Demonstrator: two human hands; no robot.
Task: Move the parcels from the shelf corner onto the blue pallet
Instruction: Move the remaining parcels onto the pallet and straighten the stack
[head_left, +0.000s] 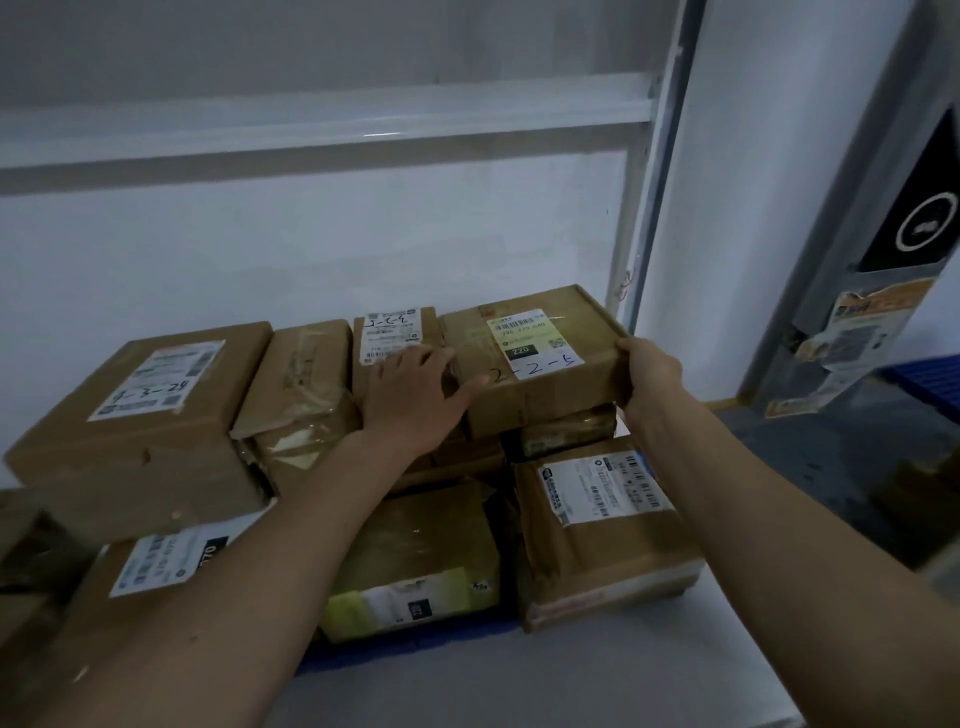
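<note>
A flat brown parcel (540, 358) with a white label and a handwritten number lies on top of the stack at the back right of the shelf. My left hand (415, 397) presses flat against its left edge, fingers spread over the neighbouring box. My right hand (649, 371) clasps its right corner, thumb on top. Several more cardboard parcels sit around it: a large one (140, 431) at left, a taped one (301, 389) beside it, a labelled one (597, 525) below right, and a yellow-ended one (421, 571) in front. The blue pallet (935, 376) shows at far right.
The white shelf board (519, 675) runs along the front, a white beam (311, 130) crosses above, and a metal upright (644, 208) stands right of the stack. A grey post with torn stickers (852, 332) stands at right over a dark floor.
</note>
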